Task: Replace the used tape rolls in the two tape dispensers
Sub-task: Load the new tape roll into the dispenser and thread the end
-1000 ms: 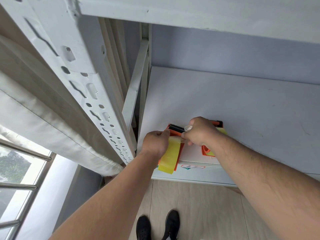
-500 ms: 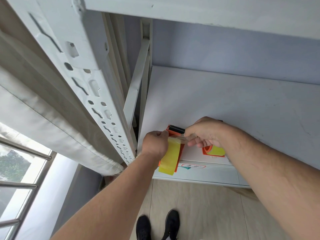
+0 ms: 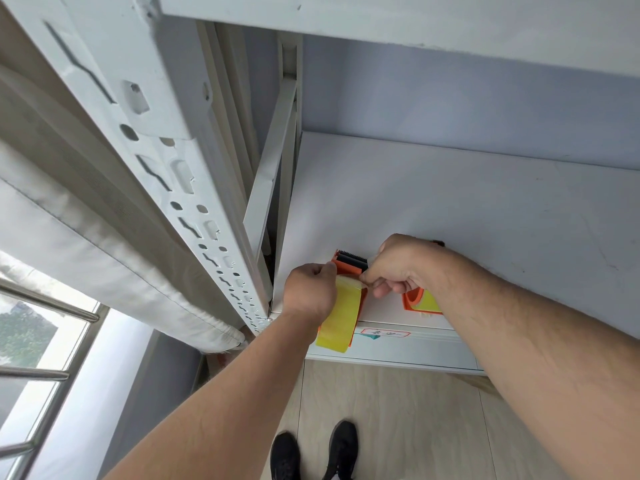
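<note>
Two orange tape dispensers lie at the front edge of a white shelf (image 3: 485, 209). The left dispenser (image 3: 346, 261) has a black toothed blade at its far end and carries a yellow tape roll (image 3: 339, 317) that hangs over the shelf edge. My left hand (image 3: 310, 292) grips this dispenser and roll from the left. My right hand (image 3: 398, 265) pinches the free end of the yellow tape just below the blade. The second orange dispenser (image 3: 414, 301), also with yellow tape, lies to the right, partly hidden under my right wrist.
A white perforated rack post (image 3: 166, 174) runs diagonally on the left, with a folded pale curtain (image 3: 104, 265) and a window with metal bars (image 3: 41, 306) beyond it. An upper shelf (image 3: 415, 26) hangs overhead. A red-bordered label (image 3: 384, 332) sticks to the shelf's front edge. Wooden floor and black shoes lie below.
My right hand has shifted left off the right dispenser, uncovering its yellow tape, and now pinches the tape end near the blade. My left hand has stayed on the left dispenser.
</note>
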